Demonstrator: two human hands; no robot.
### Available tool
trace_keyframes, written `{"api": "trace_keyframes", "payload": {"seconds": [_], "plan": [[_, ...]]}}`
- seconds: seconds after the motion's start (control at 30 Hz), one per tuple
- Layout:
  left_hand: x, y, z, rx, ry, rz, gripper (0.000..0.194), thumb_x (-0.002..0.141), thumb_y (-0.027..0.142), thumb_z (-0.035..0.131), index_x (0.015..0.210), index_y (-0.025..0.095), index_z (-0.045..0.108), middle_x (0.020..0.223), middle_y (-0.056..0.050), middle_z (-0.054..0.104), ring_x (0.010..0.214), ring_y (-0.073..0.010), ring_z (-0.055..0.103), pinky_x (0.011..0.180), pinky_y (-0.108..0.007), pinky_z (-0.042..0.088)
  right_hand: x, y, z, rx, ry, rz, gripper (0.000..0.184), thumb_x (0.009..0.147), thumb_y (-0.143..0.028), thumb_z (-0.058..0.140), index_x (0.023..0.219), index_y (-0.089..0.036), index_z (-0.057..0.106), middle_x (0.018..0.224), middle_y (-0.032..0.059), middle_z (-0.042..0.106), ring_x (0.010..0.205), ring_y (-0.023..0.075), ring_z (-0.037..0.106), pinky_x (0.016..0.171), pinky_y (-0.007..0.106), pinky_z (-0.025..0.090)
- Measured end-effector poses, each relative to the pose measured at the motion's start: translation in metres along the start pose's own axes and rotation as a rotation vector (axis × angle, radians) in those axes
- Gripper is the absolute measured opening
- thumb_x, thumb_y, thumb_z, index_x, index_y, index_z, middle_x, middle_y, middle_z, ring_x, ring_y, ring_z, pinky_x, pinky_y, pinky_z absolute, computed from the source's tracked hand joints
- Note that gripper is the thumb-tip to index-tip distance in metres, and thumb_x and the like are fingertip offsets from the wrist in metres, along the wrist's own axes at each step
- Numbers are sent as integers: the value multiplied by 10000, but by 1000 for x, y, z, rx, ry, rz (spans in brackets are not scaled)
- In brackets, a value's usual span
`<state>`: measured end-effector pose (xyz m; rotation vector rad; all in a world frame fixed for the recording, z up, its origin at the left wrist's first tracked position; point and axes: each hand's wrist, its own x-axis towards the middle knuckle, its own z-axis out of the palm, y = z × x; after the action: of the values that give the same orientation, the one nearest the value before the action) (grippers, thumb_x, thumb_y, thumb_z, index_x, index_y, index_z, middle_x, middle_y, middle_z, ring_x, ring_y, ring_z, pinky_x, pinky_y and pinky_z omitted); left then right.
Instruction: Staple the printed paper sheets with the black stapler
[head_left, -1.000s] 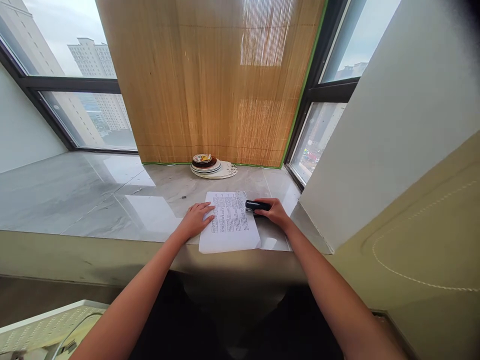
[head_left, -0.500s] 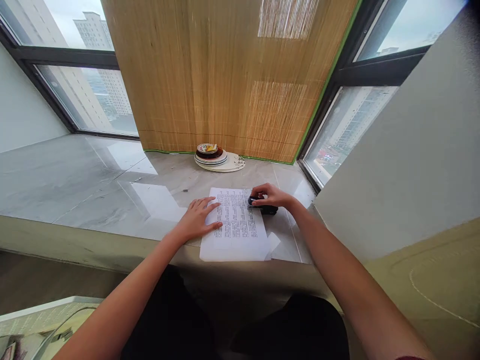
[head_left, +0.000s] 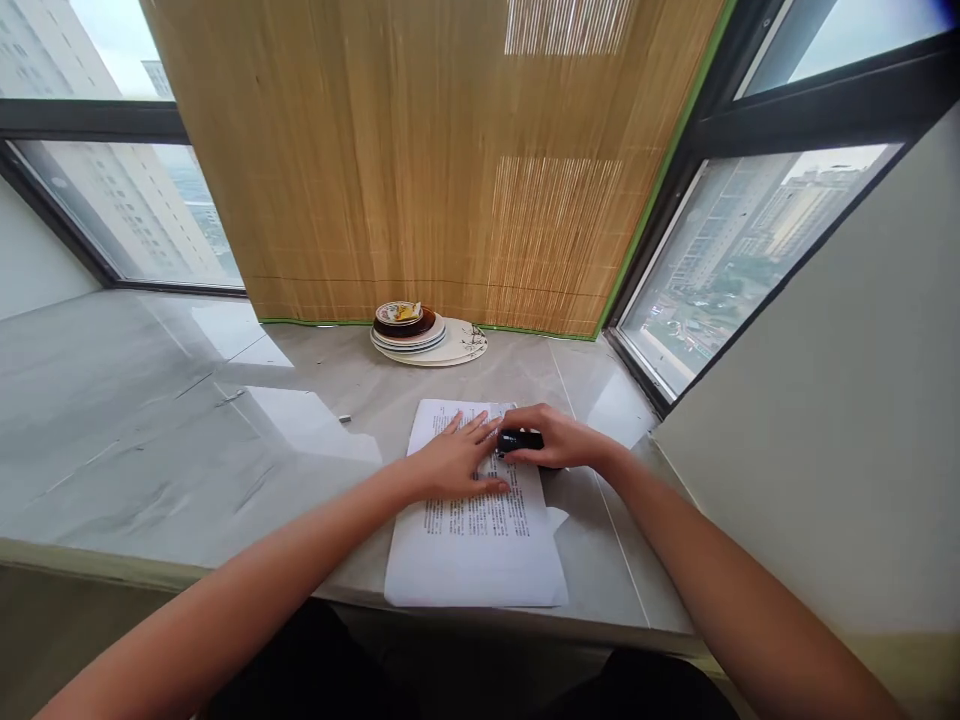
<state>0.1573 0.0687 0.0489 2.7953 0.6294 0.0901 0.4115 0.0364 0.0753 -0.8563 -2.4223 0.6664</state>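
left hand (head_left: 457,468) lies flat on the printed paper (head_left: 472,570), fingers spread wide. right hand (head_left: 562,440) is closed around a black stapler (head_left: 520,440), whose front end is over the right part of the paper, just beside the left hand's fingers. whether the stapler touches the sheet cannot be told; the fingers hide part of it. paper lies print side up at the near edge of the grey surface (head_left: 300,500). far side: stacked plates (head_left: 410,343) on a white oval plate (head_left: 463,348), near the bamboo blind (head_left: 420,160).
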Motion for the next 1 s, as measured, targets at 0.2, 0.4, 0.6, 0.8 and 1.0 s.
{"api": "trace_keyframes", "payload": {"seconds": [0.2,0.4,0.6,0.8,1.0], "plan": [[15,-12,8,-2,55,-5,956,983,842,415,1704,223,316,1796,-157,189,1680,-369,126,1347,-652,91,-1,-12,-8,-227,-9,166,199,994,-323,647,1136,-205,723,1005,71,770,855,204,675,777,301,451],[16,-12,19,-30,92,-151,1078,975,872,346,1736,123,188,1794,-210,142,1684,-376,66,1365,-597,50,8,-21,7,-203,135,429,371,1103,-472,456,978,-217,694,940,53,738,865,208,648,767,314,409],[17,-15,26,-35,122,-126,1062,980,854,346,1741,138,154,1798,-187,169,1686,-368,75,1369,-578,34,16,-30,32,-337,385,689,578,1118,-523,330,627,-229,411,616,25,544,595,164,457,624,344,269],[19,-13,26,-61,131,-112,1075,961,853,387,1738,143,169,1799,-182,181,1686,-371,80,1368,-577,25,20,-30,34,-365,373,670,507,1081,-438,352,618,-234,325,585,17,486,568,152,398,613,340,250],[19,-12,27,-69,124,-109,1087,950,854,394,1729,125,190,1797,-193,182,1684,-381,93,1365,-568,18,23,-35,36,-473,303,717,460,1057,-337,350,620,-224,436,619,37,568,592,164,464,609,334,256]]}}
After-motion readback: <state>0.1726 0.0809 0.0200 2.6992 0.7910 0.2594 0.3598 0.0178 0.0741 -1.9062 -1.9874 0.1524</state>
